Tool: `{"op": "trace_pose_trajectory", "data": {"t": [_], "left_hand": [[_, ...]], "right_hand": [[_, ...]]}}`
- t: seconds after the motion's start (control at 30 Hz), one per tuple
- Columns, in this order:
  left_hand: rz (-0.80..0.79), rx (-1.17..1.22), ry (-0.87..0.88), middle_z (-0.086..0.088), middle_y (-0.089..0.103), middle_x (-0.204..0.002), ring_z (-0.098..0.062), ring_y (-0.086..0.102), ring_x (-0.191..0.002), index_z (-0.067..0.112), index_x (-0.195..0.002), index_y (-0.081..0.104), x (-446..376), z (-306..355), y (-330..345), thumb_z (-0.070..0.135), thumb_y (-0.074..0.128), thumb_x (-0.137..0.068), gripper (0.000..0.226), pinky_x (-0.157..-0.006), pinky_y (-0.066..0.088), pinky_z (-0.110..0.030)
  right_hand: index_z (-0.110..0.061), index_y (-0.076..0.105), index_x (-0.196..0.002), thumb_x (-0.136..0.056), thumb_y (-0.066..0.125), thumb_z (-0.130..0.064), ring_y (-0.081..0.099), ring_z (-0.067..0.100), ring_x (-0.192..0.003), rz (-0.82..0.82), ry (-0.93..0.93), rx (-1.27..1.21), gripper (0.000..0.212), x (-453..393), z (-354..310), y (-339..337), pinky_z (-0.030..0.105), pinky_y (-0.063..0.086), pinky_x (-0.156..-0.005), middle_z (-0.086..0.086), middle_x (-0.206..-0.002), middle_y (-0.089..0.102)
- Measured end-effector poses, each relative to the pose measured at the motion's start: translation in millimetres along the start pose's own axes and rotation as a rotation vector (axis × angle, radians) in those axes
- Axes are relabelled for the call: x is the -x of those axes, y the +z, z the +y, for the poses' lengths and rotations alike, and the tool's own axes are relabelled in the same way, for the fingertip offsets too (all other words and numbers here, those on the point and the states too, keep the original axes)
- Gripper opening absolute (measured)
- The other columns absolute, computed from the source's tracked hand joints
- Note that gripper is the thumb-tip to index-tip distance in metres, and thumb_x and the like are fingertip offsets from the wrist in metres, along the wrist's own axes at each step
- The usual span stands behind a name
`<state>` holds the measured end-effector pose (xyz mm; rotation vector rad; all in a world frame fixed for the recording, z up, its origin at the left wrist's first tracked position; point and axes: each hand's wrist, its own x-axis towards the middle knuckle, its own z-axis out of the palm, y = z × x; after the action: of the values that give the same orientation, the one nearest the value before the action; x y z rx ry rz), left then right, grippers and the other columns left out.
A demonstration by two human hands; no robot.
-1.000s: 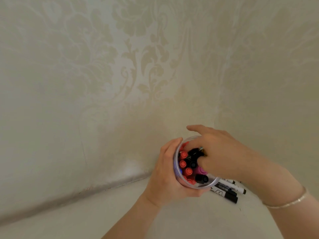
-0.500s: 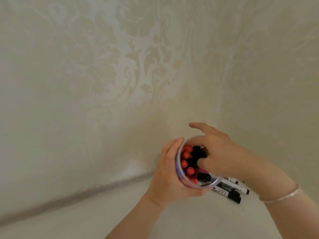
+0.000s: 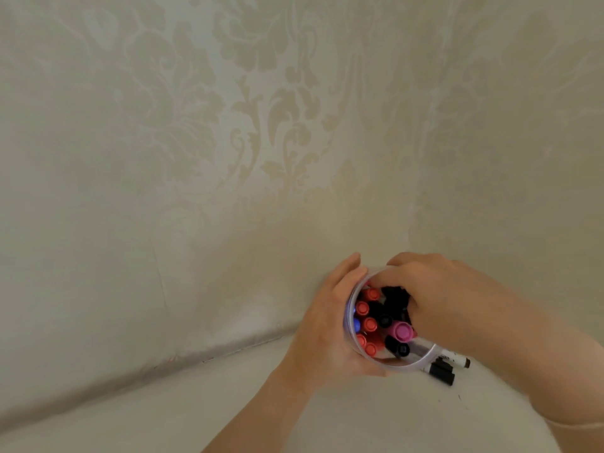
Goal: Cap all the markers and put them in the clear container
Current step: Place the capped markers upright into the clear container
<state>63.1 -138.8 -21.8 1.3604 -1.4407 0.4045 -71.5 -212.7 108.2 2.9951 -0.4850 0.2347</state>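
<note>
Against damask wallpaper, the left hand (image 3: 327,335) grips the clear container (image 3: 405,365) while the right hand (image 3: 441,299), fingers curled among the standing markers (image 3: 369,324), seats one; finger grip indeterminate; probable next move: retrieve the loose markers (image 3: 444,371) just beside the container.

Cream damask wall (image 3: 202,152) behind; white surface (image 3: 359,416) below, possibly tabletop.

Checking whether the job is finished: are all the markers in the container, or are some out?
Some are out. A few markers lie on the surface beside the container, which already holds many capped ones.
</note>
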Motion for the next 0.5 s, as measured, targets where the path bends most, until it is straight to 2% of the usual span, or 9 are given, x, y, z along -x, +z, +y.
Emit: {"op": "trace_pose_trajectory", "data": {"t": [0.07,0.1,0.13,0.2,0.27,0.33,0.4,0.43,0.5], "left_hand": [[-0.023,0.029,-0.076,-0.002,0.042,-0.147,-0.019,0.044,-0.135,0.022,-0.146,0.026,0.2,0.9,-2.0,0.033,0.096,-0.05,0.119,-0.106,0.043,-0.043],[-0.016,0.04,-0.089,-0.001,0.045,-0.144,-0.018,0.047,-0.132,0.023,-0.146,0.026,0.2,0.6,-2.7,0.033,0.096,-0.05,0.119,-0.105,0.044,-0.043],[-0.007,0.048,-0.095,0.002,0.046,-0.143,-0.018,0.048,-0.131,0.024,-0.146,0.027,0.1,0.6,-3.4,0.034,0.095,-0.049,0.119,-0.105,0.044,-0.043],[0.014,0.054,-0.128,0.012,0.045,-0.143,-0.014,0.049,-0.13,0.04,-0.145,0.024,-0.1,-0.4,-4.2,0.038,0.094,-0.047,0.121,-0.106,0.044,-0.04],[0.007,0.049,-0.178,0.016,0.044,-0.143,-0.009,0.048,-0.131,0.054,-0.142,0.019,2.3,-1.9,-4.7,0.04,0.095,-0.044,0.125,-0.106,0.044,-0.04],[-0.017,0.011,-0.192,0.014,0.046,-0.143,-0.008,0.047,-0.131,0.054,-0.142,0.02,5.3,-2.8,-4.3,0.047,0.093,-0.045,0.122,-0.105,0.045,-0.042],[-0.005,0.01,-0.202,0.016,0.049,-0.139,-0.007,0.05,-0.128,0.046,-0.142,0.026,4.6,-0.7,-4.2,0.052,0.09,-0.045,0.116,-0.103,0.047,-0.041],[0.0,0.014,-0.208,0.018,0.05,-0.137,-0.006,0.051,-0.126,0.044,-0.14,0.028,3.5,1.2,-4.2,0.053,0.089,-0.045,0.114,-0.102,0.048,-0.04],[0.001,0.001,-0.203,0.024,0.049,-0.135,-0.003,0.052,-0.124,0.047,-0.138,0.029,2.0,4.7,-5.3,0.054,0.088,-0.044,0.111,-0.099,0.05,-0.036]], "right_hand": [[-0.042,0.064,-0.11,-0.084,0.046,-0.004,0.058,0.017,-0.102,-0.007,-0.003,-0.115,0.05,1.6,3.2,-5.1,0.032,0.051,-0.086,-0.012,-0.114,0.059],[-0.041,0.07,-0.102,-0.085,0.047,-0.003,0.057,0.013,-0.109,0.041,-0.006,-0.267,0.047,4.4,3.5,-8.9,0.028,0.049,-0.091,-0.015,-0.119,0.061],[-0.038,0.075,-0.089,-0.084,0.051,-0.004,0.056,0.006,-0.112,0.107,0.002,-0.484,0.042,7.9,2.3,-13.8,0.023,0.047,-0.092,-0.021,-0.118,0.062],[-0.022,0.075,-0.062,-0.076,0.055,-0.002,0.059,-0.006,-0.105,0.242,0.021,-0.953,0.032,12.2,0.6,-22.6,0.014,0.047,-0.085,-0.023,-0.103,0.069],[-0.012,0.071,-0.059,-0.078,0.052,0.007,0.064,-0.003,-0.095,0.407,0.05,-1.105,0.033,4.1,10.6,-19.8,0.018,0.047,-0.085,-0.016,-0.09,0.074],[-0.01,0.071,-0.072,-0.083,0.05,0.009,0.069,0.009,-0.087,0.473,0.168,-1.094,0.03,-9.6,26.8,-2.4,0.025,0.051,-0.085,-0.005,-0.081,0.075],[-0.014,0.066,-0.09,-0.086,0.054,0.0,0.068,0.018,-0.084,0.37,0.323,-0.958,0.018,-28.6,53.1,34.7,0.03,0.053,-0.078,-0.001,-0.089,0.074],[-0.018,0.061,-0.102,-0.086,0.059,-0.013,0.066,0.019,-0.086,0.199,0.388,-0.799,0.017,-33.1,63.0,54.8,0.029,0.052,-0.075,-0.002,-0.102,0.069],[-0.028,0.045,-0.13,-0.067,0.067,-0.046,0.061,0.02,-0.099,-0.237,0.401,-0.465,0.069,-37.9,80.6,98.0,0.031,0.053,-0.08,-0.001,-0.123,0.057]]}}
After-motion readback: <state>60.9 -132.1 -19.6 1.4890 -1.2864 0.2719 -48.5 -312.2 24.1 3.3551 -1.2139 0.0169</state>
